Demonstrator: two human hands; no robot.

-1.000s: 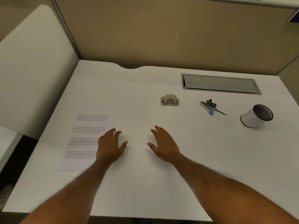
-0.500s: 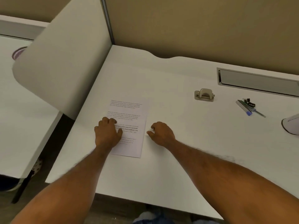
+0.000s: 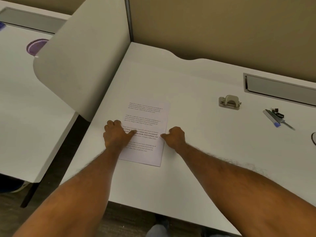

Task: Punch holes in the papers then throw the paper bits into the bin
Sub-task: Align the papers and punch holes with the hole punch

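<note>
A printed sheet of paper (image 3: pixel 147 117) lies flat on the white desk (image 3: pixel 196 151), left of centre. My left hand (image 3: pixel 116 134) sits on its left edge, fingers curled at the edge and thumb pressed on the text. My right hand (image 3: pixel 175 136) is at the sheet's right edge, fingers curled, with the thumb tip on the edge. A small metal hole punch (image 3: pixel 230 102) stands on the desk to the right, away from both hands. Only the rim of the white bin (image 3: pixel 314 138) shows at the right border.
Pens and binder clips (image 3: pixel 277 117) lie right of the punch. A grey cable tray lid (image 3: pixel 280 89) is set into the desk at the back right. A white divider panel (image 3: pixel 82 62) rises at the left, with a neighbouring desk (image 3: pixel 25 117) beyond it.
The view has swung left. Both hands went from flat and spread on the desk to curled at the paper's two side edges; the right hand closed in on the sheet.
</note>
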